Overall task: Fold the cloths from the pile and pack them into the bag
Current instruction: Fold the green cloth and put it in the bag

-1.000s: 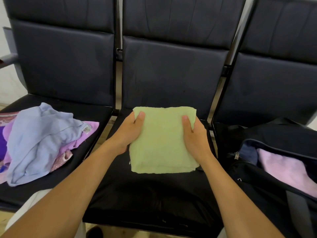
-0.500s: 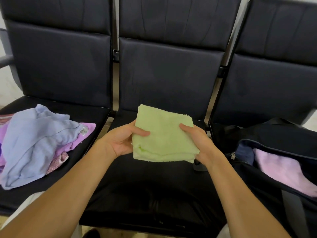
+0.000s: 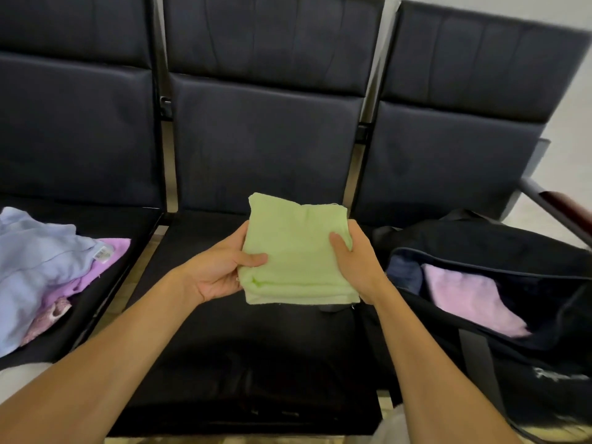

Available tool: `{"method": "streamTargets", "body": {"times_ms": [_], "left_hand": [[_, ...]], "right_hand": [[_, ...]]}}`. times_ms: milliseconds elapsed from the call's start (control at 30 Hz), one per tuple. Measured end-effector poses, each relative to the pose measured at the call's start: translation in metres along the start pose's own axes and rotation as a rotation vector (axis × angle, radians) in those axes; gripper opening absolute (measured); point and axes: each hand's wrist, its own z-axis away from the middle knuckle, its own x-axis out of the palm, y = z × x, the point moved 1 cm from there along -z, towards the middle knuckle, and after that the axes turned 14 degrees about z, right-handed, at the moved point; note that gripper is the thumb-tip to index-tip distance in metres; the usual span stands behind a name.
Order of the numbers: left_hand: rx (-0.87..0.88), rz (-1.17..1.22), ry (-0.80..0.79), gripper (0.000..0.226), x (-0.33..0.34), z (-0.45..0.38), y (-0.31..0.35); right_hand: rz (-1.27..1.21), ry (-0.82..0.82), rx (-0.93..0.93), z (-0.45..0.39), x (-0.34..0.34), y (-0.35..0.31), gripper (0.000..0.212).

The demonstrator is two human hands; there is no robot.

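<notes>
the folded green cloth (image 3: 296, 251) is held up off the middle seat (image 3: 256, 363), one hand on each side edge. the left hand (image 3: 221, 267) pinches the left edge with its thumb on top and fingers underneath; the right hand (image 3: 355, 261) clamps the right edge the same way. so both hands are closed on the cloth, set apart by its width.

what matters now is the bag (image 3: 499, 315). it sits on the right-hand seat with its mouth open toward the person, a pink cloth (image 3: 467, 299) already lying inside. it lies just to the right of the green cloth, so the right hand is the nearer one and the left would have to cross over. the cloth's fold lines run left to right, roughly in line with the way to the bag.

the bag's far end is blurred, so i can't say for sure how much room is left in there.

the pile (image 3: 41, 270) of unfolded cloths waits on the left seat, well apart from the hands.
</notes>
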Motion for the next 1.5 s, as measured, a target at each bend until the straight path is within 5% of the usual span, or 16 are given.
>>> {"method": "streamTargets", "body": {"times_ms": [433, 867, 1133, 1233, 1333, 1400, 1500], "left_hand": [[-0.075, -0.057, -0.070, 0.065, 0.110, -0.111, -0.079], [-0.164, -0.087, 0.002, 0.065, 0.197, -0.234, -0.189], [-0.399, -0.518, 0.092, 0.050, 0.183, -0.257, -0.238], [-0.255, -0.778, 0.147, 0.056, 0.176, -0.265, -0.245], [-0.025, -1.148, 0.182, 0.082, 0.180, -0.268, -0.250], [0.140, -1.331, 0.228, 0.085, 0.185, -0.269, -0.251], [0.289, -1.488, 0.237, 0.089, 0.189, -0.270, -0.251]], "right_hand": [[0.071, 0.209, 0.148, -0.001, -0.134, 0.110, 0.019], [0.261, 0.216, 0.250, -0.010, -0.238, 0.246, 0.015], [0.365, 0.095, 0.543, 0.001, -0.230, 0.321, 0.021], [0.412, 0.072, 0.547, 0.006, -0.228, 0.325, 0.033], [0.809, 0.108, 0.392, 0.005, -0.222, 0.314, 0.058], [0.981, 0.252, 0.279, 0.003, -0.216, 0.303, 0.051], [0.913, 0.413, 0.257, 0.000, -0.212, 0.290, 0.027]]}}
